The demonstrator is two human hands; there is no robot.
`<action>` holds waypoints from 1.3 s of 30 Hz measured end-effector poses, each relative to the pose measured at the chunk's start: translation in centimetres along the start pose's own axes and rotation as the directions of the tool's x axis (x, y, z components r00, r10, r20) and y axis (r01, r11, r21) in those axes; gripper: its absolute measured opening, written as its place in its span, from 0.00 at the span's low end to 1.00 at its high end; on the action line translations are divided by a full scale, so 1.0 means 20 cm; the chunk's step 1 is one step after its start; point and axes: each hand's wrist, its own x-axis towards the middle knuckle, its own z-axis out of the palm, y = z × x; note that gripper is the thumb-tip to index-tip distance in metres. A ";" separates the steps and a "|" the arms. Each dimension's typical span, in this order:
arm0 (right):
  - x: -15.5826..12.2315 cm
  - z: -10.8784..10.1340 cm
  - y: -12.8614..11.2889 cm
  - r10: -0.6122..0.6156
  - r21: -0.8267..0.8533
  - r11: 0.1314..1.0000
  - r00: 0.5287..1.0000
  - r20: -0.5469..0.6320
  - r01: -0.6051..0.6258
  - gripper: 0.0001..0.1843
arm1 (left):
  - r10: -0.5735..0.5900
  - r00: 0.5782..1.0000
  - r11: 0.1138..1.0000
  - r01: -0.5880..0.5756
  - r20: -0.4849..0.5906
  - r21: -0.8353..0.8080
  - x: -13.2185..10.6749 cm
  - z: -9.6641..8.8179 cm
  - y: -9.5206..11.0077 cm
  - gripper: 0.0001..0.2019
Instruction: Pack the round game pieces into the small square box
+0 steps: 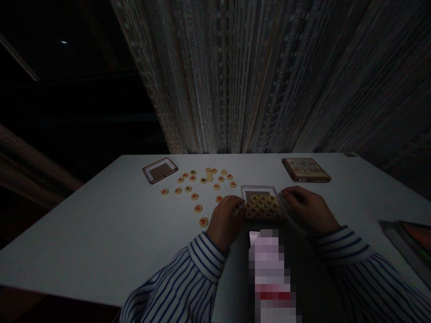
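Observation:
A shallow box (258,189) with white inner walls holds rows of round wooden Chinese chess pieces (263,198); the visible characters are dark. My left hand (226,220) is at the box's left edge, fingers curled together and fingertips near the nearest pieces. Whatever those fingers may hold is hidden. To the right of the box, my right hand (308,207) is low over the table with its fingers curled in, their inner side in shadow. Loose Chinese chess pieces (194,196), mostly with red characters, lie scattered left of the box, a few face down or dark-lettered.
An open box part (160,171) lies at the back left of the white table (134,233). A printed box lid (306,170) is at the back right. Close to me is a phone-like lit screen (269,264), blurred out. A dark flat object (415,237) sits at the right edge.

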 end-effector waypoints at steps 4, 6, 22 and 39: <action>0.02 -0.01 -0.03 -0.031 0.075 0.997 0.999 -0.024 0.033 0.13 | -0.006 0.999 1.000 0.006 -0.034 -0.002 0.02 -0.05 0.00 0.06; 0.03 -0.02 -0.06 -0.062 0.067 0.996 0.998 -0.027 0.063 0.13 | -0.018 0.999 1.000 0.018 -0.031 0.015 0.03 -0.09 -0.01 0.06; 0.31 -0.05 -0.37 -0.269 -0.097 0.954 0.952 0.145 0.284 0.16 | -0.205 0.961 0.972 0.222 -0.187 0.079 0.33 -0.40 -0.36 0.10; 0.56 0.37 -0.64 -0.416 -0.120 0.835 0.758 0.502 0.538 0.17 | -0.267 0.957 0.892 0.290 -0.111 0.348 0.23 -0.33 -0.45 0.19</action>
